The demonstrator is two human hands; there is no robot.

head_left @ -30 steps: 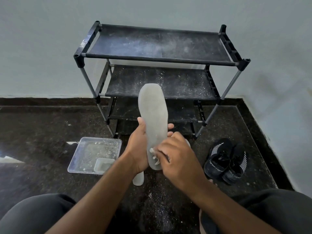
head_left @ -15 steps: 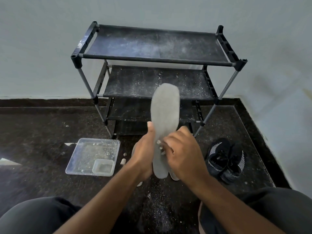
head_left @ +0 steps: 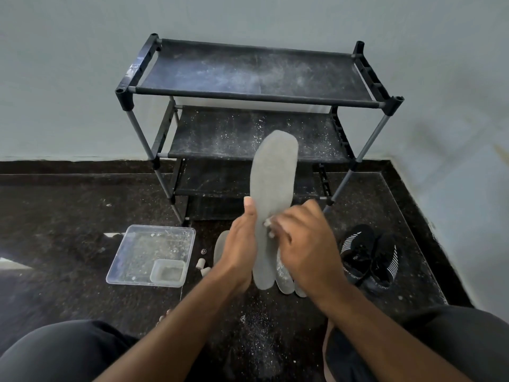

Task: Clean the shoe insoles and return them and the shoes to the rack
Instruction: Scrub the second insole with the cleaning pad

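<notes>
A grey insole [head_left: 274, 183] stands upright in front of me, toe end up. My left hand [head_left: 239, 252] grips its lower left edge, thumb along the side. My right hand [head_left: 301, 244] lies against the insole's lower face with curled fingertips touching it. Behind my hands, other insoles [head_left: 285, 274] lie on the floor, partly hidden. A pair of black shoes [head_left: 369, 257] with white stripes sits on the floor to the right. The black shoe rack [head_left: 256, 97] stands against the wall, its shelves bare and dusted with white powder.
A clear plastic tray [head_left: 151, 255] holding a small square container [head_left: 168, 272] lies on the dark floor to the left. Small pale bits [head_left: 201, 264] lie beside it. White powder is scattered on the floor between my knees. A wall corner is at right.
The insole has shifted right and tilted slightly, its toe now leaning right. My right hand has slid along its lower face. More of the floor insoles shows below my hands.
</notes>
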